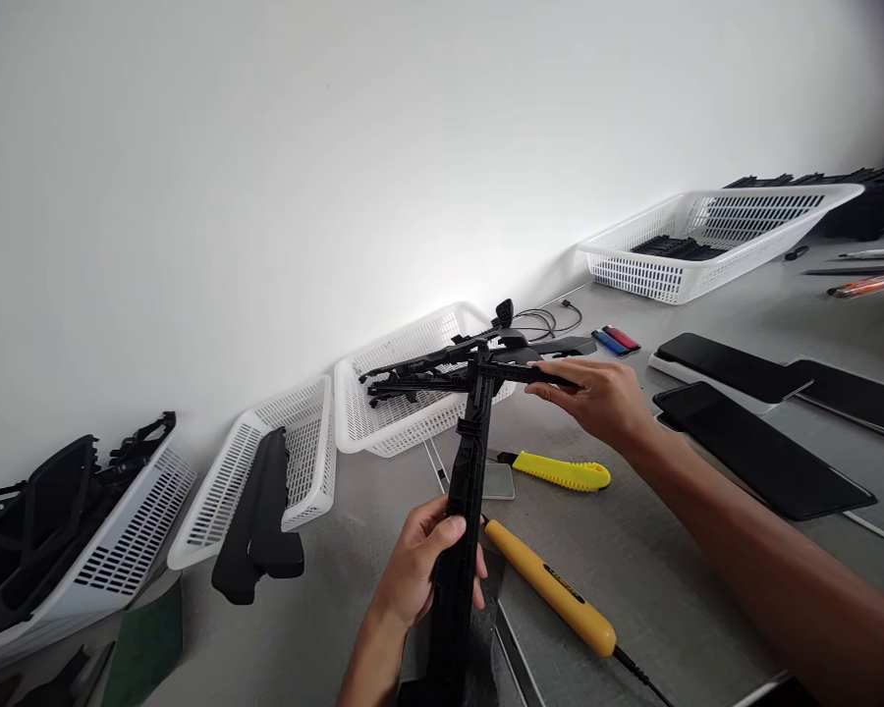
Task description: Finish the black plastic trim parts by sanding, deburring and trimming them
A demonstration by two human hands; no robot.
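Note:
My left hand grips a long black plastic bar that stands tilted up from the grey table. My right hand pinches a thin black slat laid across the top of that bar. Several more black slats fan out to the left from the same joint, over a white basket. A yellow-handled tool with a black cord lies just right of my left hand. A yellow utility knife lies below my right wrist.
Three white mesh baskets sit along the wall at left, one holding a black moulded part. Another white basket stands far right. Flat black panels lie on the right. A blue and a red lighter and a cable lie behind.

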